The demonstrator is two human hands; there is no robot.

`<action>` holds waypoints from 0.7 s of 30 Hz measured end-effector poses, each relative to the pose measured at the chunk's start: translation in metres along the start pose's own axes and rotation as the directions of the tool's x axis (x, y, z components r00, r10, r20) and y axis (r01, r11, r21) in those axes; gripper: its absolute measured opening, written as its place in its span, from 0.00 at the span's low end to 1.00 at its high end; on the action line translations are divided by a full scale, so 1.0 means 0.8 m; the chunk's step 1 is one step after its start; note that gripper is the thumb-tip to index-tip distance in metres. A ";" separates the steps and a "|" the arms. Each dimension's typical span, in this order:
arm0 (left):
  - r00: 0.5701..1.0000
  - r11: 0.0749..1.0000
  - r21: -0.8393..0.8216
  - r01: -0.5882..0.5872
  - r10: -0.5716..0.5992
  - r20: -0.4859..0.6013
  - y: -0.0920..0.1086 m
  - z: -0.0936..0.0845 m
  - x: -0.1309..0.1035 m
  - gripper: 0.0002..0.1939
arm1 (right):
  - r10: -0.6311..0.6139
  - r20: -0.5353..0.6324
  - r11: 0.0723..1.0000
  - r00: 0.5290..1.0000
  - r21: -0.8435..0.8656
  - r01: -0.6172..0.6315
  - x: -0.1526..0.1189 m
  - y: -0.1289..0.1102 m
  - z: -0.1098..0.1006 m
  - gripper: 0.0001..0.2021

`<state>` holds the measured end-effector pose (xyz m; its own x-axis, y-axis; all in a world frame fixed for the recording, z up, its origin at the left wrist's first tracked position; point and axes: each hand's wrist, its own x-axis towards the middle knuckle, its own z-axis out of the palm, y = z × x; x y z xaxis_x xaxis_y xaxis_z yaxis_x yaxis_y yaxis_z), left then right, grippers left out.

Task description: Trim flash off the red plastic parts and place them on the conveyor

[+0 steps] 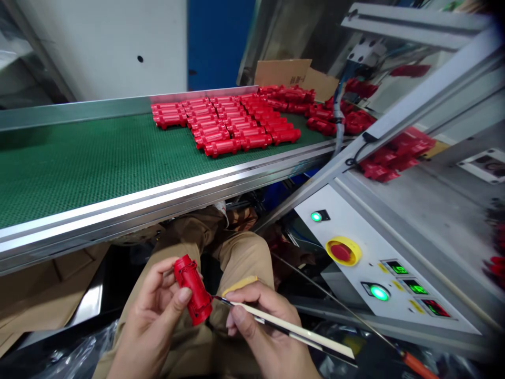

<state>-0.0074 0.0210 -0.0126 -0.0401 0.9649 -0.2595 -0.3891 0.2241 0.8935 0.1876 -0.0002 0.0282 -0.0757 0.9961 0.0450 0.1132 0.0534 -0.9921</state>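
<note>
My left hand [158, 316] is closed around a red plastic cylinder-shaped part [193, 289], tilted, with ridged collars near its ends. Pinched in my right hand [262, 321] is a slim cream-and-black handled tool [303, 334] with a thin dark tip; its exact kind is unclear. The tip is at the lower right side of the red part, near the collar, and whether it touches is hard to tell. Something yellow [240, 284] shows along the top of my right hand. Both hands are above my lap.
Rows of similar red parts [232, 123] lie on a green conveyor belt [98, 158] with a metal edge. More lie piled near a cardboard box [284, 73]. On the right stands a machine frame with a control panel [374, 263] and a red stop button [341, 251]. A red-handled rod [418, 364] is lower right.
</note>
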 end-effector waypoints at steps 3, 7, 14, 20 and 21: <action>1.000 1.000 0.015 -0.016 0.016 0.005 0.001 0.001 -0.001 0.19 | 0.006 -0.019 1.000 1.000 -0.006 -0.006 -0.001 -0.001 0.002 0.08; 1.000 0.999 0.032 -0.020 0.020 -0.005 0.001 -0.001 -0.001 0.19 | -0.024 -0.018 0.999 1.000 -0.032 0.024 -0.001 0.003 0.003 0.07; 0.999 0.998 0.062 -0.029 0.031 -0.018 0.001 -0.004 -0.002 0.19 | -0.077 -0.014 0.994 0.997 -0.081 0.075 -0.003 0.009 0.003 0.06; 0.998 0.997 0.071 -0.039 0.042 -0.048 0.000 -0.003 -0.003 0.20 | -0.076 -0.058 0.984 0.995 -0.165 0.065 -0.001 0.005 0.009 0.06; 0.998 0.997 0.062 -0.036 0.039 -0.042 0.000 -0.003 -0.001 0.20 | -0.065 -0.067 0.981 0.996 -0.188 0.052 0.000 0.004 0.009 0.06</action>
<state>-0.0098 0.0197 -0.0129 -0.0936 0.9664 -0.2396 -0.3295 0.1970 0.9234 0.1810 -0.0007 0.0245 -0.0169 0.9929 0.1174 0.2932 0.1172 -0.9488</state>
